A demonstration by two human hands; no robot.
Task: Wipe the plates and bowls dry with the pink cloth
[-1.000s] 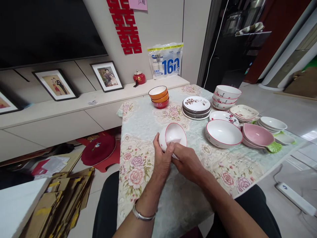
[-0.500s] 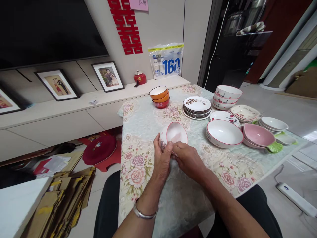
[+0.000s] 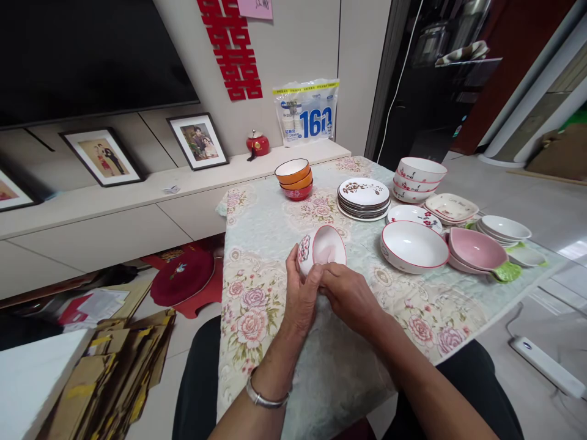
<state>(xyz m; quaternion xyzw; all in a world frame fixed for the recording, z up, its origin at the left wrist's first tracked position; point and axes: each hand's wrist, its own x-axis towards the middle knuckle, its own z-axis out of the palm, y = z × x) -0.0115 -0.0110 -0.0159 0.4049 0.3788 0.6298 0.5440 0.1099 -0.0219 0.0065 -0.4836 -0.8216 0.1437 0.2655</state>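
Both hands hold a small white bowl (image 3: 334,239) with a red rim, tilted so its inside faces right and its flower-printed outside shows on the left. My left hand (image 3: 301,281) is closed around the bowl's left side and underside, its thumb near the lower rim. My right hand (image 3: 345,288) is closed on the lower rim, its fingertips meeting my left thumb. The bowl is above the flowered tablecloth (image 3: 257,305). Farther right on the cloth stands a large white bowl (image 3: 415,245) with a red rim.
Behind are stacked orange and red bowls (image 3: 293,177), a plate stack (image 3: 364,194) and stacked white bowls (image 3: 420,176). To the right stand pink leaf-shaped dishes (image 3: 477,247) and small white bowls (image 3: 504,228). A red stool (image 3: 183,275) and flattened cardboard (image 3: 114,360) are at left.
The small bowl has turned in my hands, so more of its printed flower pattern shows on the left side. Both hands stay in nearly the same place.
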